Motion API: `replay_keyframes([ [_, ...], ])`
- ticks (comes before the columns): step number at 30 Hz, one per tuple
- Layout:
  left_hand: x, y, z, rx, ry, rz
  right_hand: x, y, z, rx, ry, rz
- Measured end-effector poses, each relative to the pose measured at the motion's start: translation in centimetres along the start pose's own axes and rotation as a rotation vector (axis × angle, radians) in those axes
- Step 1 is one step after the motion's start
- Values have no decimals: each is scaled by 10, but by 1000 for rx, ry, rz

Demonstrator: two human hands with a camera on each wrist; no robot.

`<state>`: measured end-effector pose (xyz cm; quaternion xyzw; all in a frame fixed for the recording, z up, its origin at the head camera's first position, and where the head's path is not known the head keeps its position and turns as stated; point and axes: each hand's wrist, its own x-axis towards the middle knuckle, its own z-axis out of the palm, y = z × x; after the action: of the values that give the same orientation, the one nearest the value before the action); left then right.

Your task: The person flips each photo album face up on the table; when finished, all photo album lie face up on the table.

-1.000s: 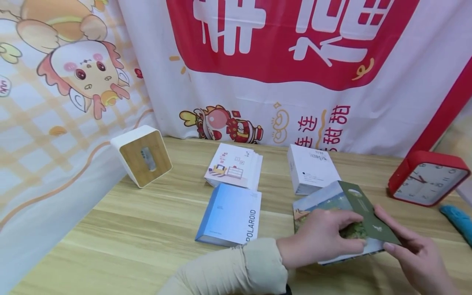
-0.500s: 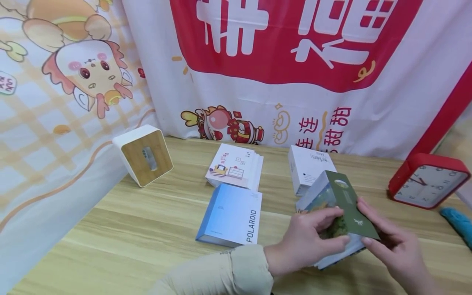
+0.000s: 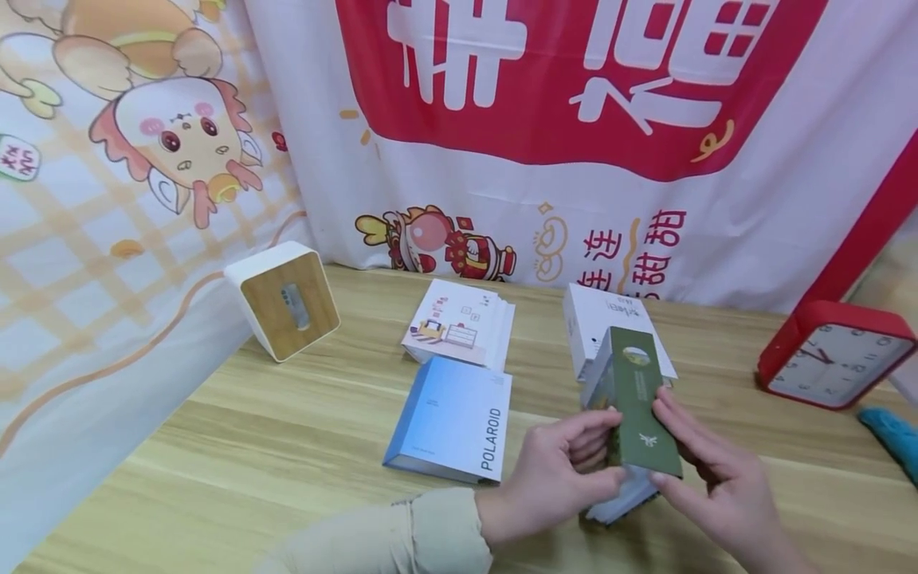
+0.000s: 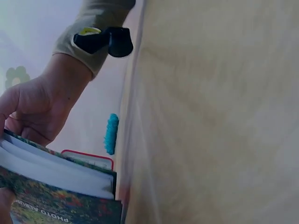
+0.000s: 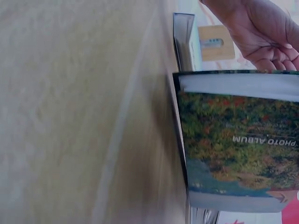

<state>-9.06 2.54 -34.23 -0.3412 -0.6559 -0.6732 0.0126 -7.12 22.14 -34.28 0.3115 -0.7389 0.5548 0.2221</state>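
Observation:
A photo album [image 3: 641, 402] with a green spine and a painted cover stands on edge, spine up, its white page ends facing me. My left hand [image 3: 548, 470] holds it from the left, thumb and fingers at the cover and spine edge. On the opposite side my right hand [image 3: 724, 478] grips it, fingertips along the spine's right edge. The left wrist view shows my right hand [image 4: 39, 107] behind the album [image 4: 70, 203]. In the right wrist view, the cover lettering "PHOTO ALBUM" appears on the album [image 5: 238, 140], with my left hand [image 5: 264, 35] beyond it.
Left of the album lies a blue POLAROID album [image 3: 452, 418], with a white illustrated album [image 3: 455, 323] behind it. Another white album [image 3: 602, 315] lies just behind the held one. A wood-faced white box [image 3: 287, 303] stands left; a red clock [image 3: 835, 355] and teal object [image 3: 889, 442] sit right.
The photo album has turned from lying tilted with its cover upward to standing on edge, spine up. Both hands have moved left with it.

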Motion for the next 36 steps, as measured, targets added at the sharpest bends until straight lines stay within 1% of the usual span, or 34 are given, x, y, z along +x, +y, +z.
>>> replay_keyframes([
  [1, -1, 0, -1, -8, 4, -2, 1, 0, 2, -13, -1, -14],
  [2, -2, 0, -3, -14, 7, -3, 1, -1, 5, -46, 2, -9],
  [7, -6, -2, -8, -129, 28, -66, 3, -3, 15, -119, 17, -11],
  [9, -7, -3, -9, -170, 41, -97, 3, -2, 17, -116, 23, -18],
  [12, -10, -3, -11, -192, 42, -106, 4, 0, 20, -141, 37, -47],
  [14, -10, -3, -13, -165, 35, -92, 4, 1, 22, -163, 48, -62],
  [16, -11, -2, -16, -113, 24, -66, 4, 2, 23, -191, 55, -69],
  [17, -11, -1, -17, -72, 20, -50, 4, 2, 23, -201, 53, -60],
  [21, -11, 4, -23, 122, 9, 28, 4, 2, 24, -231, 40, -23],
  [24, -9, 8, -28, 263, -15, 97, 3, 4, 25, -206, 39, -41],
  [28, 0, 13, -33, 430, -103, 213, 0, 7, 28, -133, 51, -104],
  [31, 8, 20, -37, 537, -188, 304, 0, 10, 30, -58, 47, -112],
  [32, 11, 22, -38, 572, -213, 331, 0, 10, 31, -41, 39, -90],
  [33, 14, 25, -38, 581, -239, 338, 0, 10, 32, -26, 26, -63],
  [36, 21, 31, -38, 646, -303, 384, -5, 12, 36, 20, -3, 61],
])
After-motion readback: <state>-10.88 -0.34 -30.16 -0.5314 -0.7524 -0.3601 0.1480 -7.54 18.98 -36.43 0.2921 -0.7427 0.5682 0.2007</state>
